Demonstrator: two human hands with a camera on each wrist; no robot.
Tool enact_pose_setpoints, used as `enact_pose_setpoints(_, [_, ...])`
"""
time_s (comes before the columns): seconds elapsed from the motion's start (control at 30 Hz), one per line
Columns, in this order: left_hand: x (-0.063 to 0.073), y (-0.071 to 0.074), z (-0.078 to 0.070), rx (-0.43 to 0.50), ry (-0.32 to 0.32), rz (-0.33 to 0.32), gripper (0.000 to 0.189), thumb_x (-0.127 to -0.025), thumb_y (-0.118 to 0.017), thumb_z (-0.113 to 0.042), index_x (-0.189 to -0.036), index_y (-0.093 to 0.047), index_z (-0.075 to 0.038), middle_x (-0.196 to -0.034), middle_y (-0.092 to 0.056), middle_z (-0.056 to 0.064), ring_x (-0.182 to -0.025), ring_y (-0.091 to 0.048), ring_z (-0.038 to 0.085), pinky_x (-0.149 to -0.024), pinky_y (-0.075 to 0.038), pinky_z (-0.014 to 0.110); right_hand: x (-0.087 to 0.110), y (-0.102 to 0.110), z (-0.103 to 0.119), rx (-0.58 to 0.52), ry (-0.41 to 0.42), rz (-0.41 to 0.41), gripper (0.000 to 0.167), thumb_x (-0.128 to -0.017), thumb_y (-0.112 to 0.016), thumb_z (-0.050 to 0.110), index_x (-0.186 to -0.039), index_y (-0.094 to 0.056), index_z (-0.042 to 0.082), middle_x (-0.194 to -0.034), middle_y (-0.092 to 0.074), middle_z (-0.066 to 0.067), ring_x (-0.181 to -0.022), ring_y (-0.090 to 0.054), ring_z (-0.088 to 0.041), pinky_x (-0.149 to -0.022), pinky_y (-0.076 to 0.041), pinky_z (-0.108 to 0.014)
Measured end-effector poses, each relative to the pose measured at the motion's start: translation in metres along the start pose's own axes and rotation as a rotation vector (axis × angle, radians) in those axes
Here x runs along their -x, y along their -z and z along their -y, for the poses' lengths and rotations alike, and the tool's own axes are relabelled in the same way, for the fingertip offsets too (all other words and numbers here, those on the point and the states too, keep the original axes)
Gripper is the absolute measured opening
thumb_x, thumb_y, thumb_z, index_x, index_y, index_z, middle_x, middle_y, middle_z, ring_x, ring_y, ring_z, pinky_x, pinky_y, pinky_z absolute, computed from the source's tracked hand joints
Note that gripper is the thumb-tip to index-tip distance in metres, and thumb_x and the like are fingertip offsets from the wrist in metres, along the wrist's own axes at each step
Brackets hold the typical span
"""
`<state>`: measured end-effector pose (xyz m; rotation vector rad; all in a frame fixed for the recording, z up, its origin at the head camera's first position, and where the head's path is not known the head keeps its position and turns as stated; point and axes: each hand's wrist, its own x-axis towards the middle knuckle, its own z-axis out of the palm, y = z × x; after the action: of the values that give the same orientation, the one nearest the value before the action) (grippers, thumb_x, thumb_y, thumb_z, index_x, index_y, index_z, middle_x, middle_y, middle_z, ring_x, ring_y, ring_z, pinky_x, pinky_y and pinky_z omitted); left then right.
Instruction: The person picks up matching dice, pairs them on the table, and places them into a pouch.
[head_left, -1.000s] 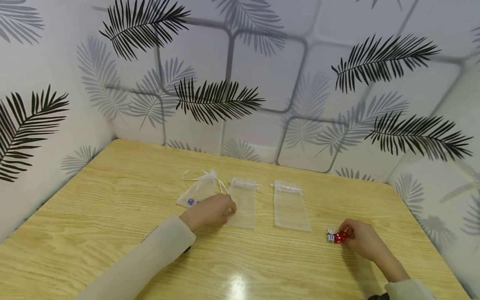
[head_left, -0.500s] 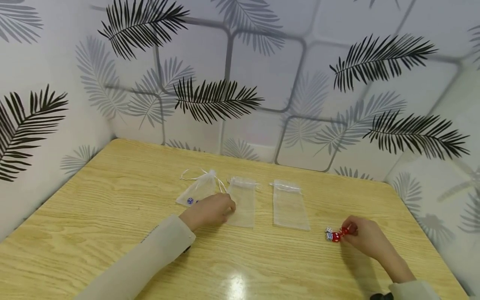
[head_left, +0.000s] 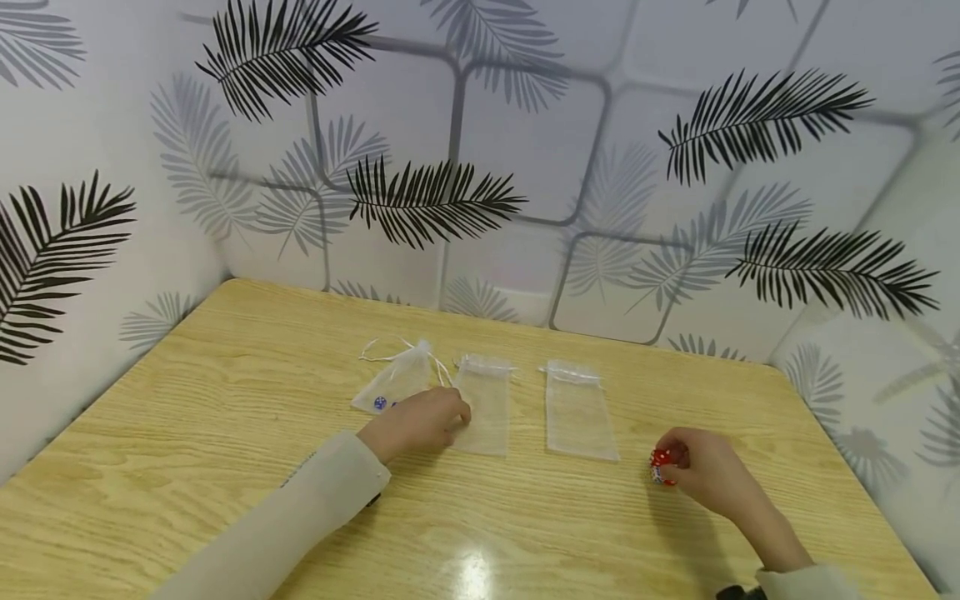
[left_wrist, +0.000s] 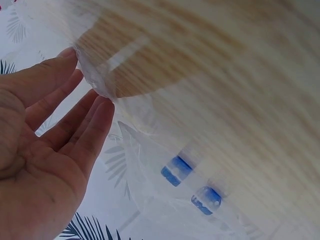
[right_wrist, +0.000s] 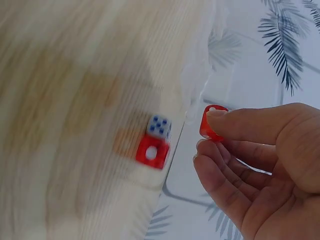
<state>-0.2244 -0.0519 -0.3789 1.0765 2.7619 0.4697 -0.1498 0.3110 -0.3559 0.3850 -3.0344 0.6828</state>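
Thumb and forefinger of my right hand [head_left: 708, 475] pinch a red die [right_wrist: 214, 122]. Beside it in the right wrist view, a white die with blue spots [right_wrist: 159, 126] and another red die [right_wrist: 152, 151] lie together on the table. My left hand [head_left: 420, 423] rests its fingertips at the edge of the middle sheer drawstring bag [head_left: 483, 417], thumb and fingers apart. Left of that bag lies a sheer bag drawn closed [head_left: 408, 371], with blue dice [left_wrist: 176, 170] inside. My left hand partly covers its lower corner in the head view.
A third sheer drawstring bag [head_left: 581, 417] lies flat between the middle bag and the dice. The wooden table [head_left: 480, 517] ends at a wall [head_left: 525, 150] with a leaf pattern. My left sleeve [head_left: 292, 508] crosses the front left of the table.
My right hand has shifted left with the red die, which now overlaps the other dice in the head view. My left hand stays where it was, and so do the bags.
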Motion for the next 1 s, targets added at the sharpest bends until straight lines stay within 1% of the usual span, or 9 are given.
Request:
enact_pose_setpoints(0.17, [-0.001,-0.001,0.000,0.005,0.010,-0.002,0.027,-0.081,-0.071,0.000,-0.108,-0.069,-0.002,-0.111,-0.063,0.012,-0.106,-0.059,0.028,-0.093,-0.049,0.039,-0.003,-0.011,0.021,-0.017,0.044,0.020,0.012,-0.078,-0.071,0.001,-0.089,-0.066,0.003,-0.075,-0.063,0.002,-0.064,-0.053,-0.004,-0.056,-0.047,-0.020])
enact_pose_setpoints(0.33, [-0.001,-0.001,-0.001,0.022,0.029,0.007,0.027,-0.082,-0.069,0.001,-0.109,-0.068,-0.003,-0.111,-0.062,0.012,-0.107,-0.059,0.028,-0.093,-0.049,0.039,-0.006,-0.025,0.041,-0.055,0.076,0.058,0.012,-0.079,-0.071,0.002,-0.090,-0.066,0.004,-0.076,-0.062,0.003,-0.065,-0.052,-0.003,-0.057,-0.046,-0.020])
enact_pose_setpoints(0.47, [-0.001,-0.001,-0.002,0.023,0.032,0.008,0.027,-0.082,-0.070,0.000,-0.108,-0.069,-0.003,-0.110,-0.062,0.012,-0.106,-0.059,0.028,-0.092,-0.049,0.039,-0.007,-0.035,0.055,-0.070,0.141,0.054,0.012,-0.077,-0.072,0.001,-0.087,-0.066,0.006,-0.074,-0.060,0.004,-0.065,-0.050,-0.001,-0.057,-0.045,-0.019])
enact_pose_setpoints(0.6, [-0.001,-0.001,-0.002,0.016,0.030,0.002,0.027,-0.081,-0.071,-0.001,-0.108,-0.069,-0.003,-0.111,-0.063,0.011,-0.106,-0.060,0.027,-0.093,-0.050,0.038,-0.009,-0.045,0.069,-0.096,0.181,0.065,0.014,-0.077,-0.073,0.001,-0.086,-0.066,0.007,-0.074,-0.059,0.005,-0.066,-0.049,0.000,-0.057,-0.045,-0.019])
enact_pose_setpoints(0.83, [-0.002,-0.002,0.000,0.011,0.006,0.011,0.027,-0.081,-0.071,-0.001,-0.108,-0.068,-0.002,-0.111,-0.063,0.011,-0.106,-0.059,0.028,-0.092,-0.049,0.039,-0.007,-0.058,0.090,-0.202,0.254,0.144,0.012,-0.078,-0.073,0.000,-0.085,-0.066,0.007,-0.074,-0.060,0.005,-0.066,-0.049,0.002,-0.057,-0.045,-0.019])
enact_pose_setpoints(1.0, [-0.003,-0.002,0.001,0.010,0.007,0.011,0.026,-0.082,-0.071,-0.002,-0.108,-0.068,-0.003,-0.111,-0.063,0.011,-0.106,-0.059,0.028,-0.092,-0.049,0.039,-0.006,-0.066,0.105,-0.257,0.256,0.219,0.012,-0.078,-0.073,0.001,-0.085,-0.066,0.008,-0.074,-0.059,0.006,-0.066,-0.049,0.002,-0.058,-0.045,-0.018])
